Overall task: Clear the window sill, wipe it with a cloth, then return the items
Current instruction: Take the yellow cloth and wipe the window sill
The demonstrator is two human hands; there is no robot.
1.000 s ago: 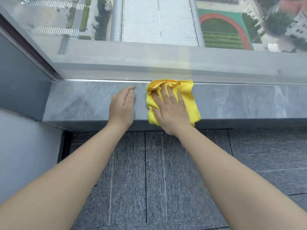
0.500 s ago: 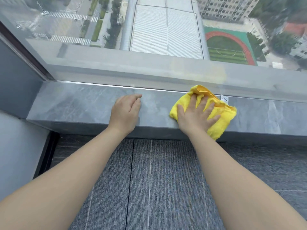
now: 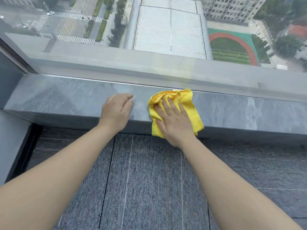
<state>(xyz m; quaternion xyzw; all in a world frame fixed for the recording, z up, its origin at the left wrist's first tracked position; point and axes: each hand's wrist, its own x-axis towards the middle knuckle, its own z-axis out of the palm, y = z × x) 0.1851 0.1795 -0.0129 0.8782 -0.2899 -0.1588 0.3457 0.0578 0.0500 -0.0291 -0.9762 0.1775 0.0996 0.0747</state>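
A grey marble-look window sill [image 3: 58,98] runs across the view below the glass, with no items on it. A yellow cloth [image 3: 192,105] lies on the sill, bunched at its far edge, and its near corner hangs over the front lip. My right hand [image 3: 174,122] presses flat on the cloth with fingers spread. My left hand [image 3: 116,110] rests on the bare sill just left of the cloth, fingers loosely curled and holding nothing.
The window glass [image 3: 166,39] rises straight from the sill's far edge, with a street and a sports field far below. A grey wall [image 3: 10,143] closes the left end. Grey carpet tiles [image 3: 149,188] cover the floor beneath my arms.
My right hand slid the cloth to the right along the sill, then back left, close to my left hand. The left hand has stayed in place on the sill.
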